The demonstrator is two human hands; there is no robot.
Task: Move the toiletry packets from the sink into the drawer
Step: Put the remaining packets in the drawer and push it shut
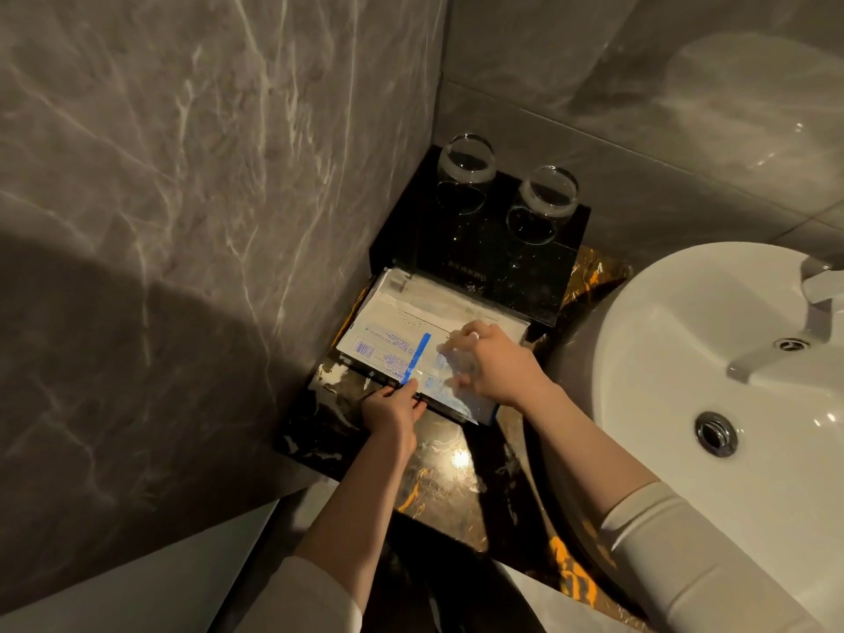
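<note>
My left hand grips the drawer front, left of the sink; right hand, fingers curled, pinches a clear packet over the drawer

1. Single head-worn view, wide-angle, looking steeply down from above onto a dark marbled counter in a wall corner.
2. Faces toward 12 o'clock, where a black box sits against the tiled walls.
3. Close range: forearms enter from 6 o'clock; a white basin fills 3 to 4 o'clock.
4. No second view, so nothing shared.
</note>
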